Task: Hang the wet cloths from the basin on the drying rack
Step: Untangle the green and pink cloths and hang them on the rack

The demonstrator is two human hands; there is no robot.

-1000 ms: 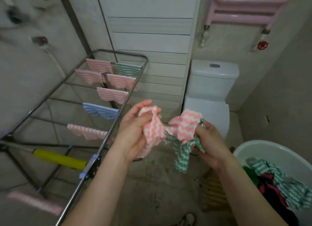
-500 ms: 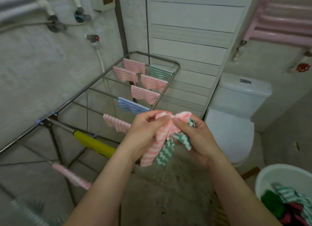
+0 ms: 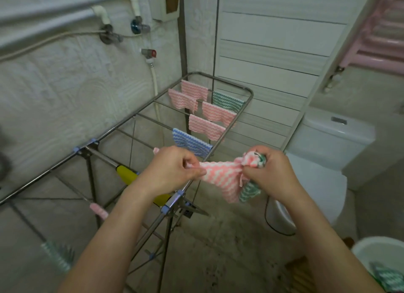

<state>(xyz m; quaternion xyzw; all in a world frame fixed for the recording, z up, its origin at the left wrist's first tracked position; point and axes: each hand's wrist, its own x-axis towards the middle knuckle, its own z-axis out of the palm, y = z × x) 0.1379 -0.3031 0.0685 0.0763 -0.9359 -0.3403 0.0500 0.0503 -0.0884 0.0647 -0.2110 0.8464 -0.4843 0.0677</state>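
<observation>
Above the drying rack [image 3: 175,199]: pink cloth [image 3: 220,176] stretched between both hands.
Left hand [image 3: 172,169]: pinches one edge.
Right hand [image 3: 271,174]: grips the other end plus a bunched green cloth [image 3: 250,190].
Basin [image 3: 376,246]: low at the person's right.

Two hands [image 3: 175,169] [image 3: 270,172], one drying rack [image 3: 86,149]

A pink zigzag cloth [image 3: 218,173] is stretched out just right of the drying rack's [image 3: 131,116] right rail, with a green cloth [image 3: 249,191] bunched at its right end. Pink, green and blue hung cloths [image 3: 206,126] fill the far bars. The white basin [image 3: 380,251] sits near right.

Both hands [image 3: 175,170] stretch a pink cloth [image 3: 218,174] — beside the rack [image 3: 229,122].
</observation>
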